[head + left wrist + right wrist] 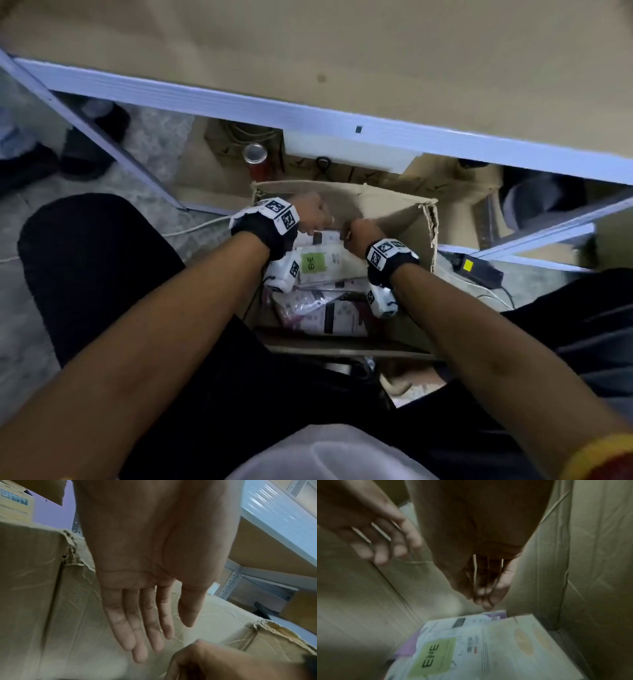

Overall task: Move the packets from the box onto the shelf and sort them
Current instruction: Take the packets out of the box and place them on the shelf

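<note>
An open cardboard box (394, 212) stands on the floor between my knees, below the shelf (308, 113). Several packets lie inside. The top one is white with a green "ENE" label (313, 262) (453, 649), and a cream packet (530, 642) overlaps it. Pink and white packets (318, 308) lie nearer me. My left hand (317, 219) (163, 639) hangs flat and empty with straight fingers by the far wall. My right hand (349, 233) (482, 601) points down, its fingertips gathered just over the far edge of the packets. It holds nothing that I can see.
A red can (255, 161) and cardboard boxes sit on the low shelf behind the box. A black power adapter (476, 269) with a yellow label and cables lies on the floor to the right. Dark shoes (92, 144) are at the far left. The box corner (430, 219) is torn.
</note>
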`<action>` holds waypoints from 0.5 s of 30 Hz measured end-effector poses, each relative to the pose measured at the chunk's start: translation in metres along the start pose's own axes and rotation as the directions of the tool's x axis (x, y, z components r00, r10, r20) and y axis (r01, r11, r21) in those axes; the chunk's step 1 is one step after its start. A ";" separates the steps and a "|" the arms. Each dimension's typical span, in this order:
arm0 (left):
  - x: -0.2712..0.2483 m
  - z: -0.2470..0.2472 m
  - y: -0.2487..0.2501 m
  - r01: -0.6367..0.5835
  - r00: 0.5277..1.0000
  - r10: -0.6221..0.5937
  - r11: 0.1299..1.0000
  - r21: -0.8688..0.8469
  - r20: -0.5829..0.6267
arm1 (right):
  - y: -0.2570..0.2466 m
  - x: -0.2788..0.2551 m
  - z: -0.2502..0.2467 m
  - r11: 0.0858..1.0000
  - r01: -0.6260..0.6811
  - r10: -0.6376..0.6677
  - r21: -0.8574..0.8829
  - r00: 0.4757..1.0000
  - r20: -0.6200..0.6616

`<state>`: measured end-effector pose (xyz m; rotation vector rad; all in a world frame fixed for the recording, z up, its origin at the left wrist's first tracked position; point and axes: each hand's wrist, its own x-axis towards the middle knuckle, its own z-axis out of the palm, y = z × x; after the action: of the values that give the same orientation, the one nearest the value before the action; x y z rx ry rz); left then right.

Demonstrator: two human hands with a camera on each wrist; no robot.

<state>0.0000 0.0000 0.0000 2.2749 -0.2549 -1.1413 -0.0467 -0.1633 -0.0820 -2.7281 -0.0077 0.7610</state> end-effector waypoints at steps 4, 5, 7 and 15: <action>-0.002 -0.002 -0.004 0.020 1.000 -0.021 0.998 -0.060 -0.017 | 0.000 0.012 0.016 0.999 -0.038 0.039 -0.011 0.998 0.046; -0.002 -0.001 -0.006 0.028 1.000 -0.029 0.997 -0.066 -0.012 | -0.001 0.014 0.021 0.999 -0.044 0.045 -0.024 0.997 0.068; -0.002 0.001 -0.009 0.055 0.998 -0.056 0.994 -0.094 -0.008 | 0.001 0.017 0.029 0.997 -0.047 0.052 -0.059 0.995 0.090; -0.002 0.004 -0.007 0.065 0.997 -0.066 0.996 -0.054 -0.027 | 0.009 0.026 0.044 0.990 -0.043 0.053 -0.138 0.996 0.068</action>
<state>-0.0044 0.0048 -0.0046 2.2663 -0.1377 -1.1337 -0.0476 -0.1565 -0.1336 -2.8369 -0.0103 0.9030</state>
